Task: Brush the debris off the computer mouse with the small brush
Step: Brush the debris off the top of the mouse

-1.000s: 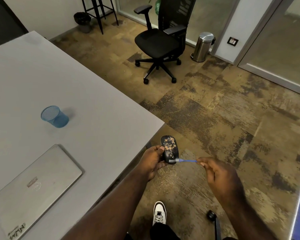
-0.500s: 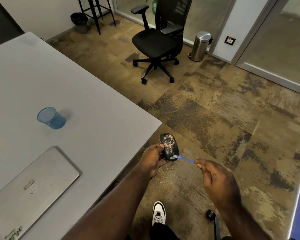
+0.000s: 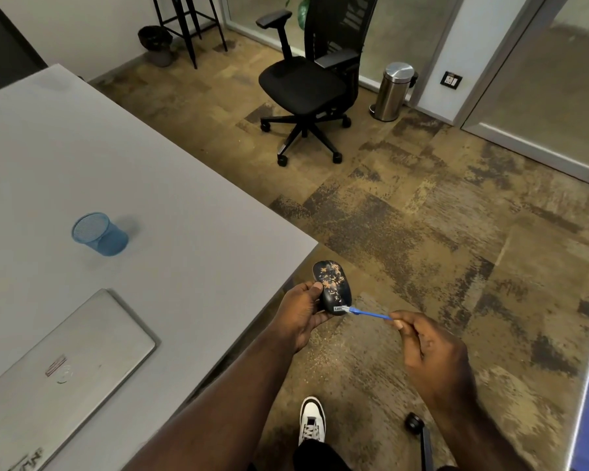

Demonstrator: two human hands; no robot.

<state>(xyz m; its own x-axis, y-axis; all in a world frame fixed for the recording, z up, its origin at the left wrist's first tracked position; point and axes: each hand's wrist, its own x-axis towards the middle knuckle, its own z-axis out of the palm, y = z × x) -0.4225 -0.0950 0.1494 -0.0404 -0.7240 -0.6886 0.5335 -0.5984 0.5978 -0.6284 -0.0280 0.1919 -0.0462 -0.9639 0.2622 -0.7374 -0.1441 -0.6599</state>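
A black computer mouse [image 3: 332,287] speckled with orange-tan debris is held in the air just past the table's corner. My left hand [image 3: 301,312] grips it from the left side and underneath. My right hand [image 3: 429,353] pinches the end of a small blue brush [image 3: 366,313], which points left. The brush's pale tip touches the near end of the mouse, by a white label. Fine crumbs lie scattered on the carpet below the mouse.
A grey table [image 3: 150,198] fills the left, with a blue mesh cup [image 3: 99,233] and a closed silver laptop [image 3: 55,372] on it. A black office chair [image 3: 306,83] and a steel bin [image 3: 393,91] stand beyond. A white shoe [image 3: 312,419] and a chair caster [image 3: 413,423] are below.
The brush tip has stayed at the near end of the mouse, with small shifts of my right hand. Both hands remain just past the table corner. The camera view drifted slightly.
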